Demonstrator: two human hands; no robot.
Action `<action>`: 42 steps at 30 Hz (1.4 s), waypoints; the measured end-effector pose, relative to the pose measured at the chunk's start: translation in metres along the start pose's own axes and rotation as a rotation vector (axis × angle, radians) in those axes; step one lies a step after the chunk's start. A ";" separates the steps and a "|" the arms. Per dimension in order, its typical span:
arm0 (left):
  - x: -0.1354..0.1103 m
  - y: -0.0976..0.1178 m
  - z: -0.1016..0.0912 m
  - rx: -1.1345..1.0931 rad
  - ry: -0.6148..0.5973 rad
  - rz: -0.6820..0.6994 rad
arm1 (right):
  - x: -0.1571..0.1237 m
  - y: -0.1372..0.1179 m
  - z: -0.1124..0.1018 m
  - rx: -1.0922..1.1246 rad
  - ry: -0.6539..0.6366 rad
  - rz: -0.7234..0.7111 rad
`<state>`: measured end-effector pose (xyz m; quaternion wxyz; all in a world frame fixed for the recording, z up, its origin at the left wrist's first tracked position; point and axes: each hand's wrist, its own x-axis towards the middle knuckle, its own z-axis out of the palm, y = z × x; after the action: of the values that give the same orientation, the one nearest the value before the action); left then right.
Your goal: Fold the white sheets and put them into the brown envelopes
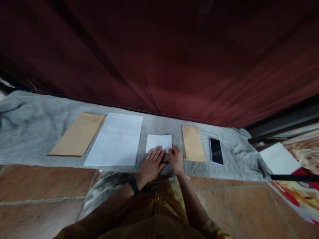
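A small white rectangle of paper [159, 141], which looks folded, lies on the grey cloth in front of me. My left hand [151, 164] rests on its lower edge, fingers stretched out flat, with a dark band on the wrist. At the lower right corner of that paper, the fingers of my right hand [175, 157] are curled and pinch the edge. Left of my hands lie larger white sheets [117, 142] with a faint crease across them. Just right of my right hand sits a small stack of brown envelopes [193, 142].
Larger brown envelopes [79, 134] lie at the left, beside the white sheets. A phone [216, 151] in a pale purple case is on the right. Grey cloth [236, 152] covers the narrow surface; a dark red curtain [159, 73] hangs behind it. Printed packaging [301, 196] stands far right.
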<state>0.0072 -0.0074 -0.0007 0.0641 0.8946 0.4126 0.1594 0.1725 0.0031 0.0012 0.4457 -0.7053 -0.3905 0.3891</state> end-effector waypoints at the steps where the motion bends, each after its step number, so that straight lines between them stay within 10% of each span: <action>1: 0.000 0.000 0.001 0.006 -0.003 -0.001 | 0.000 0.000 -0.001 -0.082 0.024 -0.030; 9: 0.000 0.003 0.004 0.010 -0.028 -0.021 | -0.010 -0.004 -0.010 -0.771 0.142 -0.196; 18: 0.000 0.004 0.002 0.020 -0.036 -0.007 | -0.005 -0.009 0.012 -0.738 -0.053 -0.634; 36: -0.028 -0.009 -0.001 0.147 0.040 -0.238 | 0.005 0.019 0.018 -1.040 0.126 -0.622; 42: 0.013 -0.007 -0.012 0.050 0.081 -0.190 | 0.004 0.019 0.018 -1.050 0.114 -0.614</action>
<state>0.0059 0.0068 0.0123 0.0396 0.8456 0.5015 0.1783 0.1620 0.0071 -0.0230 0.1507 -0.7057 -0.6911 -0.0401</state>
